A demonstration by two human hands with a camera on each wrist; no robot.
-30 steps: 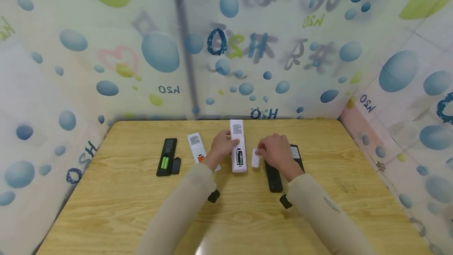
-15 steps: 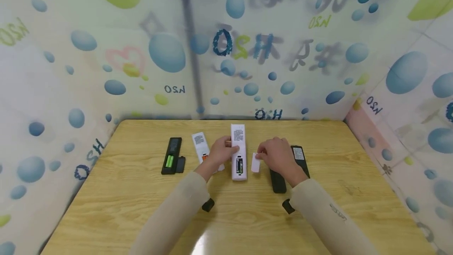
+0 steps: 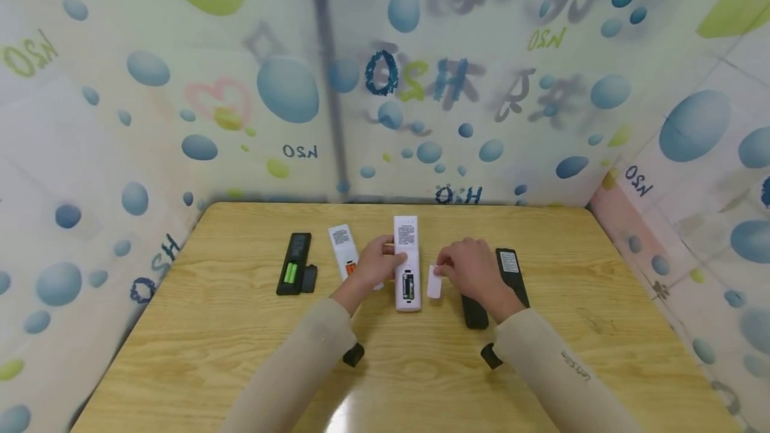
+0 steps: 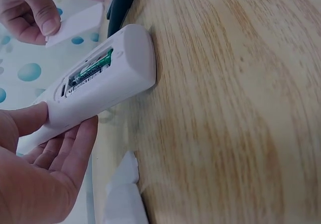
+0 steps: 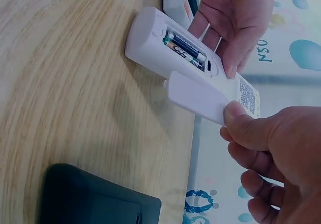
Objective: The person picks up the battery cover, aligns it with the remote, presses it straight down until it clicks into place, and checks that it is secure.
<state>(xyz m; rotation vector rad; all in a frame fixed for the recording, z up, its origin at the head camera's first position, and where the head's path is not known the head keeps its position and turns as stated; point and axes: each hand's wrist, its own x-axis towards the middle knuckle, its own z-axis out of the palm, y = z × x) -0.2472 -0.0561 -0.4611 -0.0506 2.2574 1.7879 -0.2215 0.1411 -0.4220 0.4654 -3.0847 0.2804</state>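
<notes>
My left hand [image 3: 375,262] grips a white remote control [image 3: 406,236] by its sides, back facing up. Its battery compartment is uncovered, and two batteries [image 5: 185,48] lie inside, one with a green end. Just to the right, my right hand [image 3: 475,271] pinches a white battery cover [image 3: 434,282] by one end between thumb and fingers. In the right wrist view the cover [image 5: 198,97] overlaps the remote's side edge, below the compartment. The left wrist view shows the cover [image 4: 80,24] held apart from the remote.
At the left lies a black remote [image 3: 295,252] with green batteries [image 3: 290,273], its cover [image 3: 309,278] beside it. A second white remote [image 3: 341,238] with orange batteries is partly behind my left hand. Black remotes [image 3: 476,314] lie under and beyond my right hand. A patterned wall backs the table.
Both hands have shifted slightly toward me, carrying the white remote and its cover. The grips look the same. The head view has also turned a little.
</notes>
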